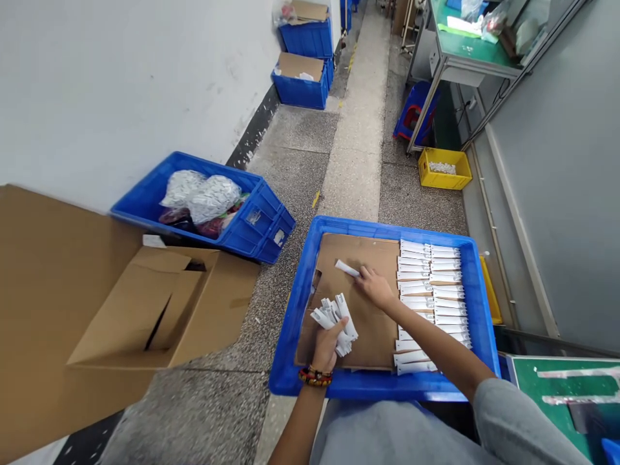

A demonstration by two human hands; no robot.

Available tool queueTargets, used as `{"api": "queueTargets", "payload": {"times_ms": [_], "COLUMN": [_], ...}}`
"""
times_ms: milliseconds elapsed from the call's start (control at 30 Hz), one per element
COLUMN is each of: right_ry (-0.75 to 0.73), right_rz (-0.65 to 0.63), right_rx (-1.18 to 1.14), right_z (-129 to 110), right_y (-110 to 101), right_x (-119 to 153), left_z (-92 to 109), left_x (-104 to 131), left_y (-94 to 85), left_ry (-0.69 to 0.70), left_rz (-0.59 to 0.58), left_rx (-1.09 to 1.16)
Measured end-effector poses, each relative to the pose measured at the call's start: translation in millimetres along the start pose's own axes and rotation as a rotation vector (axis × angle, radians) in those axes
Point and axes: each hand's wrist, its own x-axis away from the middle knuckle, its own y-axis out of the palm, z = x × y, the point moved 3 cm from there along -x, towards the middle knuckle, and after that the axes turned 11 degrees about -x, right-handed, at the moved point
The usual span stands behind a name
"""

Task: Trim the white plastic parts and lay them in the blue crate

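Observation:
My left hand (327, 345) is closed around a bunch of white plastic strips (338, 321) that fan out above the fingers. Further up and to the right, my right hand (375, 286) pinches the end of a single white strip (347, 268), which points up and left. Both hands are over a sheet of brown cardboard (372, 329) inside a shallow blue tray (285, 336). Along the tray's right side, many more white strips (431, 290) lie flat in two neat columns, partly covered by my right forearm.
Left of the tray stand an open cardboard box (217, 316) and a blue crate (252, 213) with silvery bags. Further off are blue bins (300, 90), a yellow bin (445, 169) and a green-topped table (475, 48). A green surface (542, 387) lies at lower right.

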Motion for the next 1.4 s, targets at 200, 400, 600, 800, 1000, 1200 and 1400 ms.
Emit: {"api": "queueTargets", "payload": {"times_ms": [200,400,600,800,1000,1200,1400], "right_ry": [0.011,0.138,-0.204,-0.137,0.209,0.234,0.178], "right_rz": [0.079,0.265,0.202,0.193,0.47,0.519,0.438], "right_rx": [0.07,-0.038,-0.497,-0.721,-0.32,-0.161,-0.172], "right_z": [62,103,62,61,94,95,117], "right_y": [-23,-45,-35,-16,-25,-23,-19], "right_x": [1,-16,11,33,12,-8,-18], "left_z": [5,23,36,32,35,35,35], "left_x": [-6,-27,-48,-64,-63,-54,-53], "left_y": [7.0,26.5,44.1,36.7,9.6,18.9,39.2], "left_ry": [0.047,0.109,0.131,0.174,0.229,0.186,0.153], "left_rz": [-0.018,-0.082,-0.155,-0.053,0.095,0.022,-0.043], "left_rx": [-0.144,-0.335,-0.409,-0.384,-0.315,-0.302,-0.29]}}
